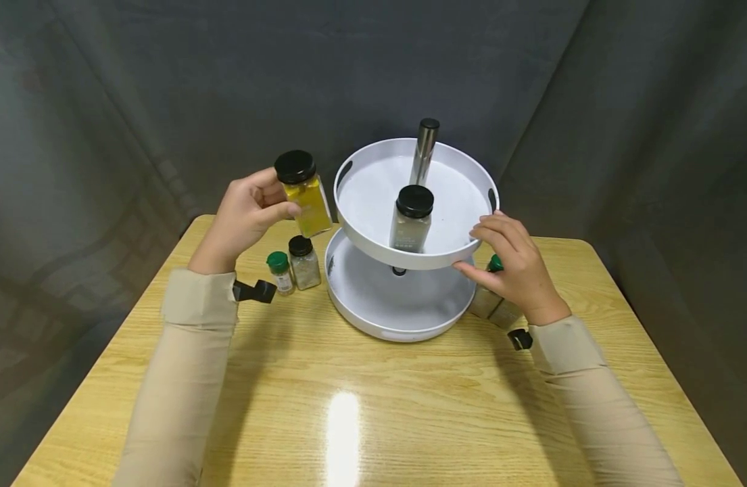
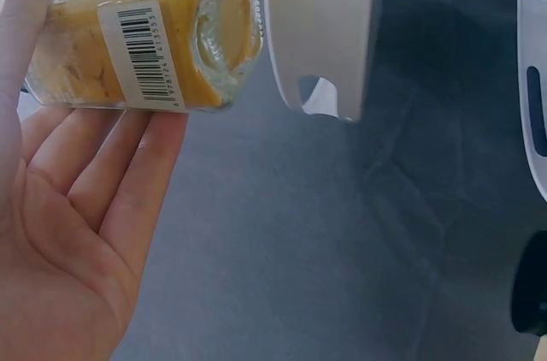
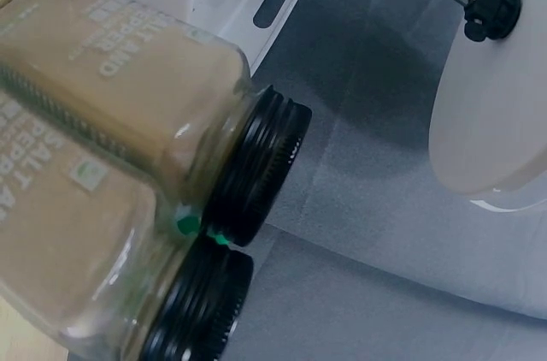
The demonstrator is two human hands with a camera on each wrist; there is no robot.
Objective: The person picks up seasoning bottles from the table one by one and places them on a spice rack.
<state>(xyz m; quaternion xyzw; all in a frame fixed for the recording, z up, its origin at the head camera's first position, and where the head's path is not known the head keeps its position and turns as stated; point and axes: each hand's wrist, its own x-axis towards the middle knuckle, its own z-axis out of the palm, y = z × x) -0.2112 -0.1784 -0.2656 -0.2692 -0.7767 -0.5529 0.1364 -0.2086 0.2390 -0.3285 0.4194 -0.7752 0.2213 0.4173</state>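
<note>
In the head view my left hand [image 1: 242, 213] holds a square glass jar [image 1: 312, 206] of yellow contents with a black lid, slightly tilted, beside the upper tray's left rim. Its barcode label faces the left wrist camera, and the left fingers [image 2: 128, 181] lie along the glass. My right hand [image 1: 513, 260] pinches the right front rim of the white two-tier tray stand's upper tray [image 1: 452, 203], thumb low on the outer wall, fingers over the edge. On that tray stands a black-lidded jar [image 1: 410, 230] of greyish contents, in front of the metal post [image 1: 424, 152].
The lower tray [image 1: 403, 331] rests on the wooden table [image 1: 373, 406]. Left of it stand a green-capped small jar [image 1: 282, 277] and a black-lidded jar [image 1: 306, 270]. Black-lidded salt and pepper jars [image 3: 162, 70] stand at its right, partly behind my right hand. A grey curtain [image 1: 257, 67] hangs behind.
</note>
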